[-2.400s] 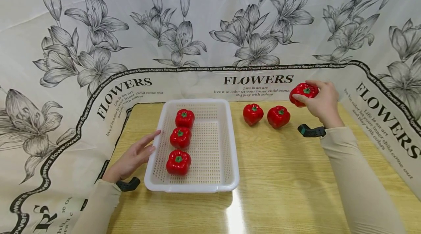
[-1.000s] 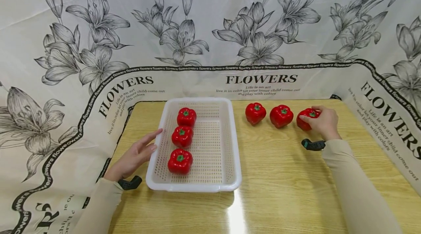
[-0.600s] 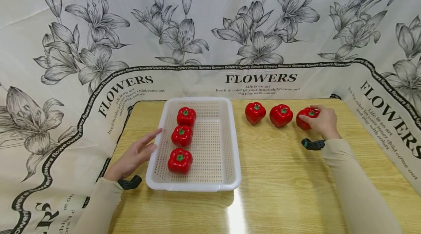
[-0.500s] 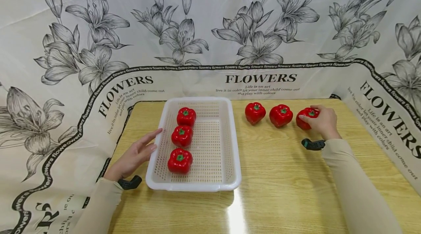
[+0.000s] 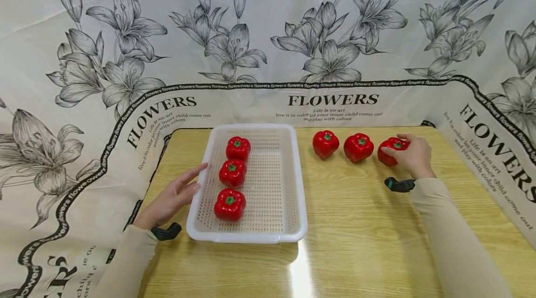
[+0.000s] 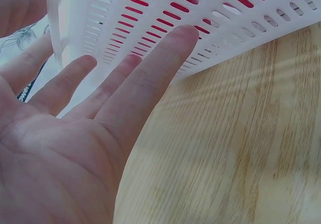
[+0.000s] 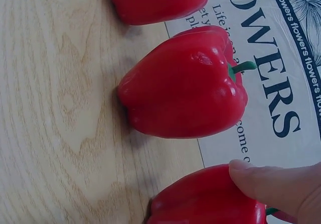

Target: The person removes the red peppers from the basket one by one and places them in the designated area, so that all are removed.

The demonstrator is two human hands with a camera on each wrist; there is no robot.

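Out on the right, my right hand (image 5: 414, 154) grips a red bell pepper (image 5: 388, 152) between thumb and fingers, down on the table. Two more red bell peppers, a near one (image 5: 358, 148) and a far one (image 5: 325, 144), stand to its left in a row. The thumb (image 7: 271, 181) presses the held pepper's upper side in the right wrist view. My left hand (image 5: 169, 200) lies along the left side of a white perforated basket (image 5: 298, 195), its extended fingers touching the outer wall. Inside, three red bell peppers (image 5: 230, 204) line up along the left side.
The wooden table (image 5: 356, 242) reaches back to a white curtain (image 5: 259, 32) printed with flowers and lettering, which also closes in both sides. Each wrist wears a black band, such as the right wristband (image 5: 399, 185).
Since the oldest frame, my right hand has lowered the pepper from the air onto the table, right of the other two. Over the last second both hands stay nearly still.
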